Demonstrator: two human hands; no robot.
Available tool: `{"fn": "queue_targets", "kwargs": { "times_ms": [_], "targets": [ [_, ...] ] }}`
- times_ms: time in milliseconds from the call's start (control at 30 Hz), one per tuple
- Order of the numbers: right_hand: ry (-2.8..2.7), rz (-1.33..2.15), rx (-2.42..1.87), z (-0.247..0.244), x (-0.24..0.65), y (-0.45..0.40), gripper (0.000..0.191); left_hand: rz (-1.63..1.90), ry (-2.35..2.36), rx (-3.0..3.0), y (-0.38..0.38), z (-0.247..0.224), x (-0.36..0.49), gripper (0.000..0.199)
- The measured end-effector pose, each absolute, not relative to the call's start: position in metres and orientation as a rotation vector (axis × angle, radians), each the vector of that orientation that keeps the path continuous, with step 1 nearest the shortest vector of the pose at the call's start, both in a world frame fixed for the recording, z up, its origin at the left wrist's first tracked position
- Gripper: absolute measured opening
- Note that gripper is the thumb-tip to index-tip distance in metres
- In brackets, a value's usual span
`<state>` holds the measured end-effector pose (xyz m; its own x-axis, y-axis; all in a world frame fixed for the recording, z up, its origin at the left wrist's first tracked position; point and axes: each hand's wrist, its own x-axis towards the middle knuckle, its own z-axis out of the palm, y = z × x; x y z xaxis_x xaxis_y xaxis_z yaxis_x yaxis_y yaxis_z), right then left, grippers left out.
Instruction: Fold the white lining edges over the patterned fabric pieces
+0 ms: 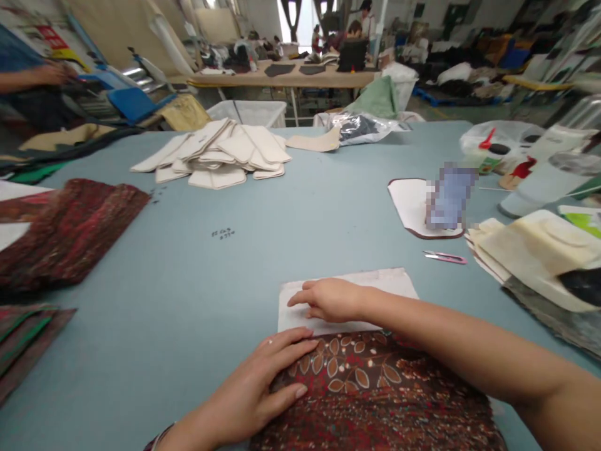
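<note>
A dark red-brown patterned fabric (375, 401) with leaf shapes lies at the near edge of the blue-grey table (300, 219). My left hand (256, 382) rests on its left edge, fingers spread. Beyond the fabric, a white sheet (291, 307) lies partly covered by it. My right hand (333, 300) is over this sheet with its fingers apart, holding nothing; its forearm crosses above the fabric.
White fabric pieces (235, 150) are piled at the far side. More patterned fabric (79, 232) lies left. Pink-handled snips (446, 257), a white panel (408, 200), a pixelated item and cream pieces (539, 250) lie right. A person's arm (32, 78) shows far left.
</note>
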<state>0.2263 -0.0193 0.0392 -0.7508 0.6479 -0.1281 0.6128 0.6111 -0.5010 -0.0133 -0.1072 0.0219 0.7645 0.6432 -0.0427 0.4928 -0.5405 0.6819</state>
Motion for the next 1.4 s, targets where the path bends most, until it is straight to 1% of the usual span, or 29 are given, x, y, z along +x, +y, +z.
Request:
{"fn": "queue_targets", "kwargs": {
  "times_ms": [67,133,200,267,333,400,567,667,733,833,900,1000,1067,1133,1200,1233,1300,1367,1400],
  "targets": [
    [-2.841,0.802,-1.037,0.024,0.206,-0.021,0.018,0.37,0.912,2.094,-0.105,0.022,-0.022,0.045],
    [-2.89,0.759,-1.002,0.01,0.199,-0.023,0.013,0.521,1.052,1.859,-0.101,0.016,-0.031,0.031],
    [-2.902,0.691,-0.977,-0.002,0.201,-0.025,0.005,0.664,1.234,1.55,-0.094,0.007,-0.039,0.024],
    [-2.896,0.624,-0.962,-0.009,0.204,-0.025,0.004,0.746,1.34,1.252,-0.087,-0.001,-0.039,0.021],
    [-2.886,0.598,-0.955,-0.013,0.206,-0.026,0.006,0.758,1.347,1.075,-0.08,-0.006,-0.032,0.021],
    [-2.879,0.606,-0.957,-0.013,0.207,-0.026,0.006,0.694,1.333,1.043,-0.073,-0.008,-0.021,0.021],
    [-2.862,0.676,-0.981,-0.01,0.206,-0.027,0.006,0.481,1.439,1.288,-0.061,-0.008,-0.001,0.026],
    [-2.835,0.721,-0.965,-0.011,0.207,-0.027,0.006,0.45,1.451,1.382,-0.056,-0.006,0.003,0.032],
    [-2.761,0.783,-0.988,-0.011,0.207,-0.026,0.009,0.537,1.402,1.273,-0.052,-0.006,0.005,0.031],
    [-2.585,0.911,-1.119,-0.009,0.208,-0.024,0.014,0.707,1.241,0.859,-0.045,-0.008,0.012,0.028],
    [-2.492,0.966,-1.201,-0.006,0.208,-0.023,0.014,0.782,1.174,0.641,-0.041,-0.011,0.017,0.029],
    [-2.416,0.87,-1.252,-0.002,0.208,-0.019,0.014,0.877,1.183,0.534,-0.04,-0.014,0.022,0.034],
    [-2.385,0.711,-1.22,-0.001,0.206,-0.014,0.022,0.933,1.185,0.513,-0.041,-0.014,0.022,0.033],
    [-2.367,0.591,-1.134,-0.001,0.204,-0.008,0.035,0.969,1.179,0.49,-0.042,-0.012,0.019,0.032],
    [-2.394,0.566,-1.045,0.0,0.201,-0.003,0.048,0.989,1.187,0.46,-0.043,-0.009,0.017,0.032],
    [-2.432,0.587,-1.018,0.001,0.2,0.0,0.051,0.998,1.198,0.445,-0.043,-0.008,0.017,0.031],
    [-2.567,0.652,-1.054,0.008,0.203,0.005,0.047,1.003,1.218,0.414,-0.043,-0.006,0.018,0.027],
    [-2.752,0.697,-1.237,0.02,0.217,0.01,0.041,0.995,1.227,0.387,-0.042,-0.006,0.02,0.02],
    [-2.84,0.706,-1.373,0.027,0.229,0.013,0.042,0.988,1.232,0.377,-0.042,-0.007,0.02,0.016]
  ]
}}
